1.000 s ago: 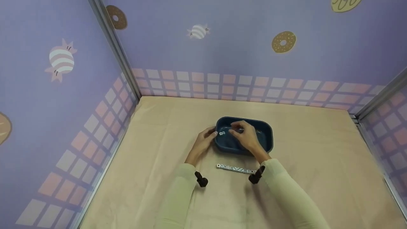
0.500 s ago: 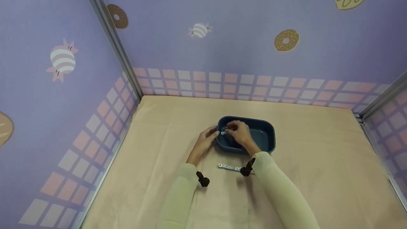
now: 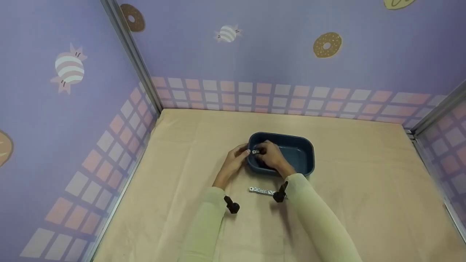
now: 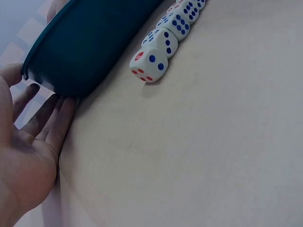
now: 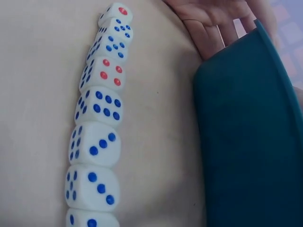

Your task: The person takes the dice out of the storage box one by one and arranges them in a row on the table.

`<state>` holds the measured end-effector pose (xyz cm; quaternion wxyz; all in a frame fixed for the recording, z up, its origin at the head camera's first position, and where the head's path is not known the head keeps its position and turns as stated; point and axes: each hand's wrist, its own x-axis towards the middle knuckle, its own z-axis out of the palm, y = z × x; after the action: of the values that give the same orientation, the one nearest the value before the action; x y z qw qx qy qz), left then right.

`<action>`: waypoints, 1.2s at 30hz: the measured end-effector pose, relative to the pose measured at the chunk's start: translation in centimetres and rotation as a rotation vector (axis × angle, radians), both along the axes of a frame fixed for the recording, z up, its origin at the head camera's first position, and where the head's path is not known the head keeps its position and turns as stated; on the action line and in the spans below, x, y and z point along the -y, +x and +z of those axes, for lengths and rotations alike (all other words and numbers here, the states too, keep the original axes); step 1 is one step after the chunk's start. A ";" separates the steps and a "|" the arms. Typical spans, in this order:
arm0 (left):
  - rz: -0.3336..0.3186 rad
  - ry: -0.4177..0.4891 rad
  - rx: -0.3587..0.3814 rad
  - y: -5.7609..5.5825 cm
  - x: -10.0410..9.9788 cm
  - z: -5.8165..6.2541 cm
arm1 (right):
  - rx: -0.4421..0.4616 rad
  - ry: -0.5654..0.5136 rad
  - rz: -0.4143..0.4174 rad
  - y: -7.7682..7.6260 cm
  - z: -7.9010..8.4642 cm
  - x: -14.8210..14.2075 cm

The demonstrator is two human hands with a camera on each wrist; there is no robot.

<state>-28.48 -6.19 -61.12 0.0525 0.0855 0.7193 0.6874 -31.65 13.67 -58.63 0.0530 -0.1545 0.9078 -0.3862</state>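
Note:
A dark teal tray [image 3: 302, 154] stands on the cloth-covered table. My left hand [image 3: 233, 161] is at its left end, thumb at the rim and fairly straight fingers against the outside wall, as the left wrist view also shows. Inside the tray, near that end, lies a white die [image 3: 255, 151]. The curled fingers of my right hand [image 3: 271, 154] reach into the tray and pinch at the dice there; their tips are partly hidden. In front of the tray runs a straight row of white dice [image 3: 260, 190], touching end to end, with blue and red pips [image 5: 98, 106].
A beige cloth [image 3: 196, 145] covers the table. Purple patterned walls [image 3: 276, 54] enclose it at the back and sides. A dark wrist mount [image 3: 279, 194] on my right arm hangs over the right end of the dice row.
My right hand has moved left and lower inside the tray, onto the dice at its left end. The right forearm now covers more of the row. The left hand stays at the tray.

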 end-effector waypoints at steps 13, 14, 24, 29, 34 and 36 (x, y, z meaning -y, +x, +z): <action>0.026 -0.041 0.020 0.3 0.0 -0.3 | 0.053 0.016 0.001 0.2 -0.3 -0.2; 0.025 -0.039 0.024 0.3 -0.1 -0.3 | 0.056 0.005 0.000 0.2 -0.2 -0.3; 0.016 -0.001 0.066 0.6 -0.5 -0.4 | 0.069 -0.017 0.048 1.6 2.5 -2.4; 0.025 -0.026 0.050 0.6 -0.3 -0.3 | -0.052 -0.023 0.116 3.4 4.4 -4.6; 0.035 -0.053 0.032 0.2 -0.1 -0.1 | -0.157 -0.057 0.208 5.6 5.7 -7.4; 0.038 -0.053 0.032 0.0 -0.1 0.0 | -0.170 -0.058 0.229 6.7 5.8 -8.5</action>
<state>-28.44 -6.09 -61.13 0.0533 0.0596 0.7379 0.6702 -24.94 22.14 -52.83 0.0150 -0.2908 0.8738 -0.3893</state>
